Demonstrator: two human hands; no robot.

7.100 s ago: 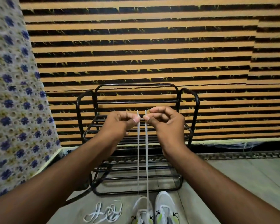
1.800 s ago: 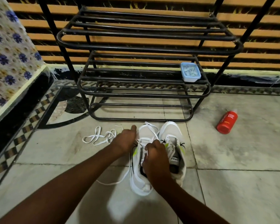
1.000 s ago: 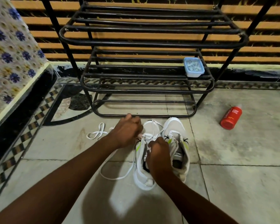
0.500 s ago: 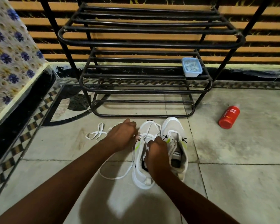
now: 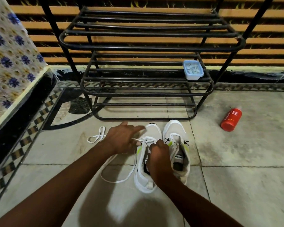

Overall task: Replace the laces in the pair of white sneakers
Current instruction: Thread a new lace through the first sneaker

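Reference point: black metal shoe rack [image 5: 147,46], standing against the striped wall.

1. Left of the rack: a surface with a blue flower pattern [image 5: 10,63] above a black-and-tan tiled border.
2. In front of the rack's left front corner: a loose white lace [image 5: 96,136] lies coiled on the floor tile.
3. Just right of that lace, still in front of the rack: the left hand [image 5: 123,140]. Its thumb is raised and its fingers reach forward, loosely spread and blurred, over the toe of the part-laced sneaker [image 5: 144,182]. A white lace [image 5: 118,179] runs from the eyelets under this hand and loops out on the floor on the side away from the rack. Whether the fingers pinch it cannot be told.
4. In front of the rack's centre: the part-laced sneaker, toe pointing at the rack, sole on the floor.
5. The right hand [image 5: 157,154] is on this sneaker, back of the hand upward. Its fingers are curled close together and grip the upper at the eyelet row. The fingertips are hidden.
6. Touching that sneaker on its right, toe just short of the rack's bottom rail: the second sneaker [image 5: 175,128], tongue folded open.
7. On the rack's lower shelf, right end: a blue-lidded container [image 5: 193,72].
8. On the floor to the right of the rack: a red bottle [image 5: 231,119], lying on its side.
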